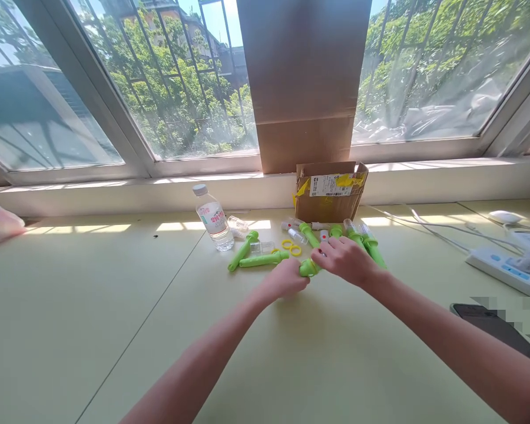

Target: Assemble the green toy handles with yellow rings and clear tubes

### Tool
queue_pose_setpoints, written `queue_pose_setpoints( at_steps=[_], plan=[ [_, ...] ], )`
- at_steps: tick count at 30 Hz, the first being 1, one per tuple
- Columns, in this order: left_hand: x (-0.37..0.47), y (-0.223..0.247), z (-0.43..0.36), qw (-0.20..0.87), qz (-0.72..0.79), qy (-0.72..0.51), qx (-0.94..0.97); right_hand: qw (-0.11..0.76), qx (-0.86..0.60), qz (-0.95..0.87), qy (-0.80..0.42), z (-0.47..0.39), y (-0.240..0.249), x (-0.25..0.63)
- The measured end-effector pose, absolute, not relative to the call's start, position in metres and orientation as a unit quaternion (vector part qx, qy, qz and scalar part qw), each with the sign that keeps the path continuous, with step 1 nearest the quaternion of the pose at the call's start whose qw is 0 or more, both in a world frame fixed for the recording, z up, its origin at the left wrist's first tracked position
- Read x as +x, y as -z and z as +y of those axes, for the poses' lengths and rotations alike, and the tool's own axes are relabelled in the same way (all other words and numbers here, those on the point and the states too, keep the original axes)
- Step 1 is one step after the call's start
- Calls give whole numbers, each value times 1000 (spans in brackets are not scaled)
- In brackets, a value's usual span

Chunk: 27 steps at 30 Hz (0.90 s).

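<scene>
Got a green tube (308, 268) clamped in left hand (285, 279), close by right hand (345, 259), can't tell its grip; worth bracing the tube straight, tbh.

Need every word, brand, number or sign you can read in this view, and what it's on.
None reads clearly enough to quote.
Clear plastic water bottle with a white cap: large pink-red characters on its label, too blurred to read.
Small open brown cardboard box: black print and barcode on its white shipping label, too small to read.
</scene>
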<state>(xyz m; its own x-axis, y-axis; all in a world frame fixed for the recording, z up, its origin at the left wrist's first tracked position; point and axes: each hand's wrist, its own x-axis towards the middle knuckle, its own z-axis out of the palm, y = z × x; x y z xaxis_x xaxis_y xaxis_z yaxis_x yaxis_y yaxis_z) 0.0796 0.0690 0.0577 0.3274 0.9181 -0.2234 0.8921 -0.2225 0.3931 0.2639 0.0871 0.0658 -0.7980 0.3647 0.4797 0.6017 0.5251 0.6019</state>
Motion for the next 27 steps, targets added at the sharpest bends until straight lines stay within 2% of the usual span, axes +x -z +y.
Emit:
queue_pose_setpoints(
  at_steps=[5, 7, 9, 11, 13, 14, 16, 17, 18, 19, 21, 23, 27],
  plan=[
    [82, -52, 69, 109, 605, -44, 788, 67, -430, -885, 167, 82, -59, 258],
    [82, -50, 67, 93, 601, -39, 793, 31, -452, -887, 82, 80, -57, 256],
    [81, -51, 66, 102, 589, -28, 801, 13, -456, -888, 55, 79, -56, 256],
    [78, -56, 67, 125, 575, -19, 808, 36, -443, -888, 117, 79, -55, 257],
    [73, -64, 69, 181, 555, 0, 812, 98, -391, -882, 243, 80, -57, 259],
    [71, -68, 68, 239, 530, 23, 813, 138, -347, -873, 313, 81, -58, 260],
    [68, -72, 66, 465, 445, 54, 764, 211, -255, -850, 411, 83, -63, 262],
    [68, -72, 64, 522, 422, 51, 740, 231, -219, -842, 435, 84, -65, 264],
    [70, -71, 62, 535, 426, 40, 729, 239, -192, -840, 447, 85, -68, 265],
    [72, -68, 61, 510, 450, 16, 733, 239, -177, -839, 455, 86, -69, 266],
    [77, -61, 59, 374, 525, -22, 764, 226, -183, -835, 466, 87, -71, 267],
    [82, -55, 62, 300, 561, -42, 770, 208, -222, -833, 463, 86, -70, 268],
    [84, -53, 69, 187, 604, -51, 773, 151, -327, -852, 379, 83, -64, 263]
  ],
)
